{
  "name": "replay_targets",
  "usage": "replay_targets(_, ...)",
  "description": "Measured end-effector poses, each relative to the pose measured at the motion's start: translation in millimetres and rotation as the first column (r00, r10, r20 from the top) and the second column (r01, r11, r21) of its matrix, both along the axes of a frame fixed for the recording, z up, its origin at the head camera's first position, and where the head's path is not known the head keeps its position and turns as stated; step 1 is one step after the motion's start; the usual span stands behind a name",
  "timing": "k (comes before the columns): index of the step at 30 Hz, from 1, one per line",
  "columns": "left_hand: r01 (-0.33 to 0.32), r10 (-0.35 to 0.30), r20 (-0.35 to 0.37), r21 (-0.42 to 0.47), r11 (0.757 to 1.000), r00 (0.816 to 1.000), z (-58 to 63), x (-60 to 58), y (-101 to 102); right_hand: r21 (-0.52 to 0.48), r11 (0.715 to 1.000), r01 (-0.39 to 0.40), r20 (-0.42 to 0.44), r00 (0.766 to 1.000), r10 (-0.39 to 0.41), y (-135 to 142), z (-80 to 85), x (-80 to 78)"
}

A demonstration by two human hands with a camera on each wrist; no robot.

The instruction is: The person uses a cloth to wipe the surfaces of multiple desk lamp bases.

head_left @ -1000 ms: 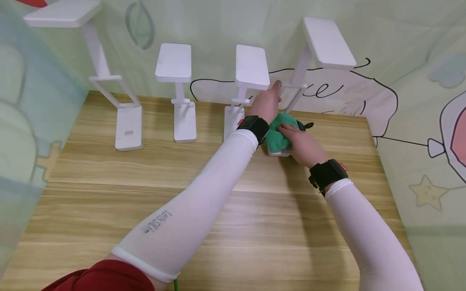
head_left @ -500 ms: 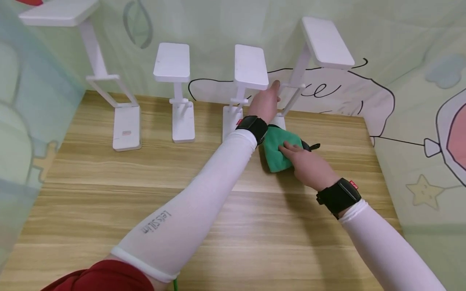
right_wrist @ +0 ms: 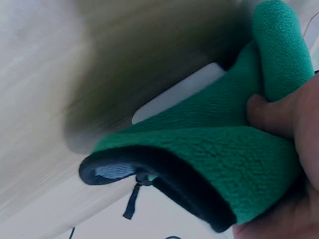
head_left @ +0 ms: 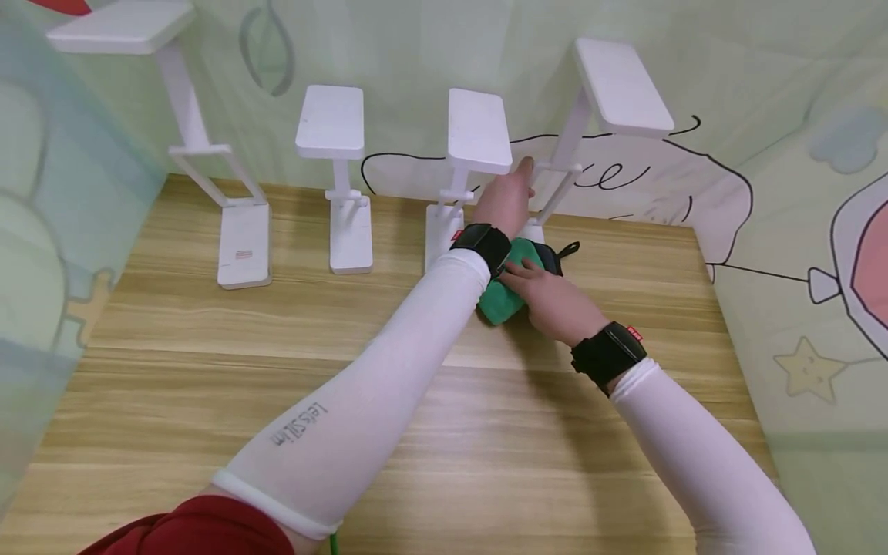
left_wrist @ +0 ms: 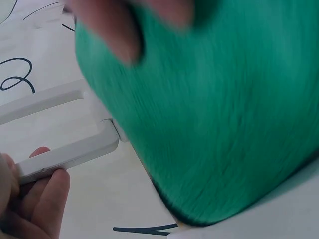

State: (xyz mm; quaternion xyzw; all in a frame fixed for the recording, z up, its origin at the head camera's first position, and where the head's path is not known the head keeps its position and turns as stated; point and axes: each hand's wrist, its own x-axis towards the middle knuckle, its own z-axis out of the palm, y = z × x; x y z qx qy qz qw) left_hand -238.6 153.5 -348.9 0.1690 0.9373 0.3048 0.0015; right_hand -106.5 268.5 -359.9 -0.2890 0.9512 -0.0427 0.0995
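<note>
My left hand (head_left: 506,200) grips a side bar (left_wrist: 70,154) of the rightmost white folding stand (head_left: 624,85); in the left wrist view its fingers (left_wrist: 52,199) curl around that bar. A green cloth (head_left: 501,301) with black edging and a hanging loop lies over the stand's base, whose far end (head_left: 533,233) shows. My right hand (head_left: 558,301) holds this cloth, its thumb (right_wrist: 271,114) pressed into the folds in the right wrist view. Part of the base (right_wrist: 179,92) shows under the cloth there. In the head view, the left wrist overlaps the cloth's left side.
More white stands line the back of the wooden table (head_left: 388,432): one right beside my left wrist (head_left: 479,127), one further left (head_left: 331,123), and a taller one (head_left: 244,247) at the far left. Printed fabric walls (head_left: 798,216) enclose the table at back and sides.
My right hand and the cloth first slid toward me off the base, then back and to the left. The left hand keeps its grip on the stand.
</note>
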Motion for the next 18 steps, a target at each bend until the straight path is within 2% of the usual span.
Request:
replay_targets(5, 0.009, -0.009, -0.004, 0.001, 1.000, 1.000, -1.3, 0.8, 1, -0.033, 0.999, 0.008, -0.048, 0.999, -0.010, 1, -7.2, -21.8)
replay_targets(9, 0.028, -0.028, -0.012, 0.003, 1.000, 1.000, -1.6, 0.5, 1, -0.070, 0.996, 0.052, -0.048, 0.997, -0.056, 9, -11.9, -31.5)
replay_targets(13, 0.035, -0.035, -0.017, -0.002, 0.999, 0.999, -1.6, -0.4, 0, -0.081, 0.992, 0.093, -0.040, 0.994, -0.097, 17, -13.6, -31.4)
replay_targets(18, 0.026, -0.026, -0.048, -0.016, 1.000, 0.998, -2.4, -2.6, -2, -0.063, 0.989, 0.135, -0.033, 0.990, -0.137, 25, -12.0, -21.1)
